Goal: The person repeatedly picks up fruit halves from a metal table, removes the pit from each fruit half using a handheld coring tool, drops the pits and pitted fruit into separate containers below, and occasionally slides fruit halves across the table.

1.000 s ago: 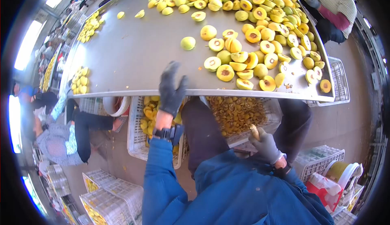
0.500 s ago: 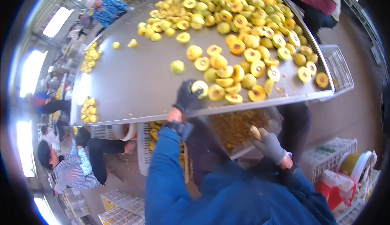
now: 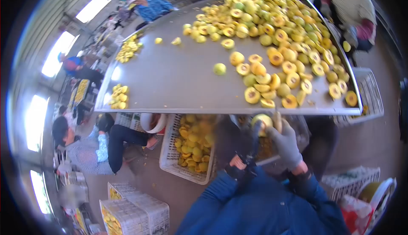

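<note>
My left hand (image 3: pixel 248 150), in a black glove, is closed on a halved yellow peach (image 3: pixel 263 122) just below the table's front edge. My right hand (image 3: pixel 286 143), in a grey glove, grips a small tan tool (image 3: pixel 277 122) beside the peach half; its working end cannot be made out. Both hands are close together above a bin of brownish scraps (image 3: pixel 265 150), which they partly hide. Beyond them, many peach halves (image 3: pixel 293 80) lie on the metal table (image 3: pixel 170 78), some cut side up with brown centres.
A white crate of peach pieces (image 3: pixel 163 158) stands left of my legs, and another crate (image 3: pixel 369 92) stands at the table's right end. Stacked crates (image 3: pixel 144 211) are at lower left. Co-workers sit around: one at left (image 3: pixel 87 152), one at upper right (image 3: pixel 352 10).
My left hand has drawn back from the table edge with a peach half, meeting my right hand, which has risen slightly with its tool. The view has shifted left, revealing the peach crate.
</note>
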A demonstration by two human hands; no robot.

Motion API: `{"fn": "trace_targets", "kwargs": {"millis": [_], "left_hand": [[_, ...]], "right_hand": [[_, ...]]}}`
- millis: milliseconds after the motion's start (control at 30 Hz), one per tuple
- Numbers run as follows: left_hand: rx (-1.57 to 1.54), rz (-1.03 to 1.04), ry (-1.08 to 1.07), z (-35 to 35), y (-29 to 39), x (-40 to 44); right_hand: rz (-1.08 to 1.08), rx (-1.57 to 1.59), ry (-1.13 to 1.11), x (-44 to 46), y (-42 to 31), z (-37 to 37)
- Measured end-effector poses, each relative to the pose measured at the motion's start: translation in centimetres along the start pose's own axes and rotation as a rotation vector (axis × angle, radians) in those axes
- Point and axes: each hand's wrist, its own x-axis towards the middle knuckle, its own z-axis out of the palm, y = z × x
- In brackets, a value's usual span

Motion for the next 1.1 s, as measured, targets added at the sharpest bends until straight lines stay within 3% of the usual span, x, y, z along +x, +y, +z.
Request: {"fn": "trace_targets", "kwargs": {"millis": [67, 133, 267, 633, 933, 1100], "left_hand": [[0.448, 0.097, -0.029, -1.3, 1.7, -0.1], [0.438, 0.015, -0.013, -1.8, 6.3, 1.1], [-0.047, -0.073, 0.097, 0.1, 7.2, 1.5], [-0.489, -0.192, 0.134, 2.4, 8.9, 0.9], [-0.211, -0.056, 0.091, 2.7, 6.9, 0.5], [-0.288, -0.054, 0.024, 2.8, 7.5, 0.8]], "right_hand": [[-0.145, -0.308, 0.057, -1.1, -0.2, -0.7], [-0.297, -0.625, 0.087, -2.1, -1.1, -1.4], [-0.454, -0.707, 0.093, -3.9, -1.5, -1.0], [-0.263, -0.817, 0.048, -4.8, -1.4, -1.3], [-0.278, -0.697, 0.018, -5.3, 0.0, -2.0], [-0.240, -0.580, -0.095, -5.2, 0.5, -2.9]]}}
